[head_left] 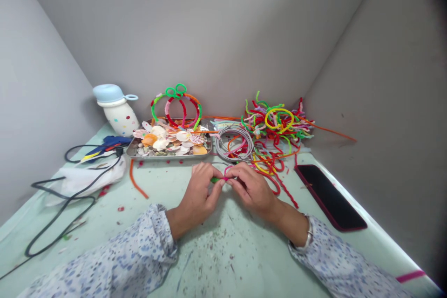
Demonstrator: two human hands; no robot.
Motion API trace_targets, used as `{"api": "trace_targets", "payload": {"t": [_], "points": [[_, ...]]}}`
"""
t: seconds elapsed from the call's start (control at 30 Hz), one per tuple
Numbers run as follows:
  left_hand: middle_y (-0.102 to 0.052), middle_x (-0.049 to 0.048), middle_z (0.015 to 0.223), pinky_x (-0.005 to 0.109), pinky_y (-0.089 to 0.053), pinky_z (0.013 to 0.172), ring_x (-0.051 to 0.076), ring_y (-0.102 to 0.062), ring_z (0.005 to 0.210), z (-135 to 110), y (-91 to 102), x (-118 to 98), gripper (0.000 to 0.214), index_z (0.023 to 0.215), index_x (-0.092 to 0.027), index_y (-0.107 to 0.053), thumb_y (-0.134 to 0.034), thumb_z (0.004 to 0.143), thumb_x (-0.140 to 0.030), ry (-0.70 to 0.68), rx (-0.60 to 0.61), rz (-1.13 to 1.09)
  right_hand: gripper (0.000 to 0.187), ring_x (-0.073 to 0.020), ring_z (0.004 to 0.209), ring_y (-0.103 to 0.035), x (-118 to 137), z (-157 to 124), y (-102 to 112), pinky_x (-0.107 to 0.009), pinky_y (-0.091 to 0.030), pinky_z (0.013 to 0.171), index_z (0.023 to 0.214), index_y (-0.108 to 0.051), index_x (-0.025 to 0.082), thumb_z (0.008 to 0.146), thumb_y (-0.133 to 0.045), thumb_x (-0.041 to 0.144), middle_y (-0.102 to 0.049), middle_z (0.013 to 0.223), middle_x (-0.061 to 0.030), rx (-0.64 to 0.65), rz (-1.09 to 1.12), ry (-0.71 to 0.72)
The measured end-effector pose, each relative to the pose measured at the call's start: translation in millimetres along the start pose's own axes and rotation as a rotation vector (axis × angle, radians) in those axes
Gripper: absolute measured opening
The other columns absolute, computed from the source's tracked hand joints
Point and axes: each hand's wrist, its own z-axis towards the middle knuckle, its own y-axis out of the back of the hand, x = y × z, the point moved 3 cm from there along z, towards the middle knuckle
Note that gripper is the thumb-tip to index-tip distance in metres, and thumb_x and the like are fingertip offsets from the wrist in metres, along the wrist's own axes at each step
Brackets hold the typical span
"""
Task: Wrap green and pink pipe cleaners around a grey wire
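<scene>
Both hands meet in front of me, a little above the table, their fingertips pinched together. My left hand (199,192) is closed on a green pipe cleaner (215,179). In the pinch of my right hand (254,192) is a magenta pipe cleaner (226,170) that curves up into a small loop. The two colours come together between the fingertips; how they are joined is hidden. Just beyond the hands lies a coil of grey wire (218,146). Loose red pipe cleaners (287,191) lie beside my right hand.
Behind the left hand, a metal tray (167,158) holds shells and a pipe-cleaner headband (200,111). A pipe-cleaner pile (279,123) stands at the back. Left are a bottle (120,118), blue glue gun (113,141), cable (35,242) and plastic bag (87,179). A phone (331,198) lies right.
</scene>
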Motion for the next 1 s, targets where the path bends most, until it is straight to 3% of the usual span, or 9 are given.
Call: {"api": "trace_targets", "payload": {"t": [0.6, 1.0], "points": [[-0.054, 0.0035, 0.082, 0.037, -0.037, 0.077, 0.020, -0.048, 0.081, -0.8, 1.0, -1.1, 0.009, 0.086, -0.019, -0.053, -0.047, 0.091, -0.023, -0.017, 0.012, 0.035, 0.011, -0.0177, 0.086, -0.057, 0.8, 2.2, 0.9, -0.031, -0.048, 0.076, 0.093, -0.058, 0.021, 0.094, -0.047, 0.020, -0.059, 0.089, -0.0045, 0.055, 0.066, -0.099], [-0.055, 0.0034, 0.082, 0.037, -0.037, 0.078, 0.020, -0.049, 0.082, 1.1, 1.6, -1.8, 0.009, 0.086, -0.019, -0.053, -0.047, 0.091, -0.023, 0.003, -0.003, 0.033, 0.007, -0.0163, 0.084, -0.056, 2.5, 2.5, -0.4, -0.029, -0.047, 0.072, 0.089, -0.059, 0.021, 0.091, -0.052, 0.019, -0.059, 0.090, -0.0033, -0.023, 0.122, -0.183]]}}
